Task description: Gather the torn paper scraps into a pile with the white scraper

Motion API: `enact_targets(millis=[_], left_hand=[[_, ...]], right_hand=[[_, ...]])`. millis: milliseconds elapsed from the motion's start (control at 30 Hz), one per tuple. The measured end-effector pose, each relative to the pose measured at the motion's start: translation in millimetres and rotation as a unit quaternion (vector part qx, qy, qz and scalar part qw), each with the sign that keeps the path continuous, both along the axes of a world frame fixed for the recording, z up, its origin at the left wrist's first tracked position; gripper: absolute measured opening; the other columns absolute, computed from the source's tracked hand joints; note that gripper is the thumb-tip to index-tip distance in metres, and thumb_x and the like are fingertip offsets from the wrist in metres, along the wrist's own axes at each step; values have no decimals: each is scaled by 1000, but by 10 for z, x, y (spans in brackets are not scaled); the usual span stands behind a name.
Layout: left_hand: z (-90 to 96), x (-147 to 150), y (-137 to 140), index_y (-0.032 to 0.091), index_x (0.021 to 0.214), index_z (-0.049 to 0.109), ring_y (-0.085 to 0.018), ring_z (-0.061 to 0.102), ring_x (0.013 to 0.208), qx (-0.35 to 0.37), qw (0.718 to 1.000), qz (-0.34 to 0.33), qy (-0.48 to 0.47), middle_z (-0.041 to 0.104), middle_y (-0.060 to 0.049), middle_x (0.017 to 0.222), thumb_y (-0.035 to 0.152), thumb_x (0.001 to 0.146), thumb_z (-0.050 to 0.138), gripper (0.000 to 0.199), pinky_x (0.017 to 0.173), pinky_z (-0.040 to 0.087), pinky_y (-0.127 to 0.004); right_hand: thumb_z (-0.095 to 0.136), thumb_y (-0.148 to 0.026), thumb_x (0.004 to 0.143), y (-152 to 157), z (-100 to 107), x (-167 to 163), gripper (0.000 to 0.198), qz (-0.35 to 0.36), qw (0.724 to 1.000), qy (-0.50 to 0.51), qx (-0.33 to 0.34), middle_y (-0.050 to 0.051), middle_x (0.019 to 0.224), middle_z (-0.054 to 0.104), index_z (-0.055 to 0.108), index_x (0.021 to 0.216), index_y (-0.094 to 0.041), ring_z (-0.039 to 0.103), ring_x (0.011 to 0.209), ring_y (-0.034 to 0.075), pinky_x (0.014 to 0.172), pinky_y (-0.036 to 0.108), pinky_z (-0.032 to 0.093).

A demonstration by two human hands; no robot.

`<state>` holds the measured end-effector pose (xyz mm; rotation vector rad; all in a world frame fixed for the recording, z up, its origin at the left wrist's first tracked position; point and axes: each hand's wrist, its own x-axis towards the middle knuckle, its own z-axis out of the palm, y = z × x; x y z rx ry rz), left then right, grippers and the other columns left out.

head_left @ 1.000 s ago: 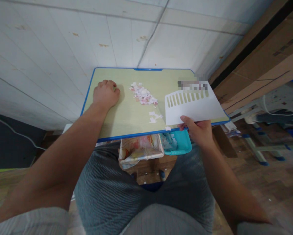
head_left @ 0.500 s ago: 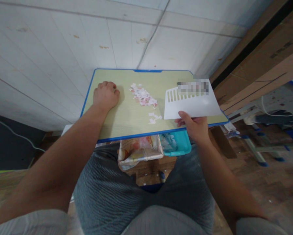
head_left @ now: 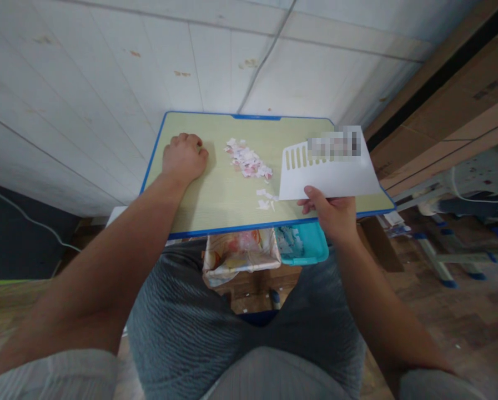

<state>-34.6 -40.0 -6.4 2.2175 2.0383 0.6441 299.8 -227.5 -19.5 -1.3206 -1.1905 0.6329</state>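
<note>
My left hand [head_left: 186, 158] rests on the left of the small folding table [head_left: 215, 211], knuckles up and fingers curled under. Whatever may be inside it is hidden. My right hand [head_left: 332, 214] pinches the near edge of a white sheet of paper [head_left: 327, 183] between thumb and fingers, at the table's right side. A row of narrow slots is cut through the sheet, and part of its far edge is blurred out. Between my hands lies a heap of torn paper scraps [head_left: 249, 160], pinkish and white. Several loose white scraps [head_left: 265, 199] lie nearer me, close to the sheet's left corner.
Below the table's front edge, above my lap, are a lined bin [head_left: 244, 264] and a turquoise tub [head_left: 307, 255] with paper bits inside. A panelled white wall [head_left: 107, 72] stands behind the table. Cardboard boxes [head_left: 452, 105] rise on the right.
The view has shifted slightly, so the table sits a little farther right and higher. The sheet in my right hand is slightly closer to the loose scraps. My left hand stays in place.
</note>
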Motion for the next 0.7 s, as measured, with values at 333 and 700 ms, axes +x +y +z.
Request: enact_targets(millis=[333,700], left_hand=[[-3,-2,-3,24,150,77,-45,58,154,3,1000,0,13,71,-19,159,34,109,50,50,130,48,-58],[7,-3,-17,22,152,78,-46,56,157,-2,1000,-7,-12,69,-21,162,35,108,51,53,134,44,-61]], right_hand=[[90,-59,89,-32,48,-37,40,30,999,-30,-21,5,61,73,71,74,-26,74,58,24,60,38,66],[88,-52,91,-65,42,9,37,-22,998,-49,-11,6,62,74,72,72,-25,71,54,22,55,36,63]])
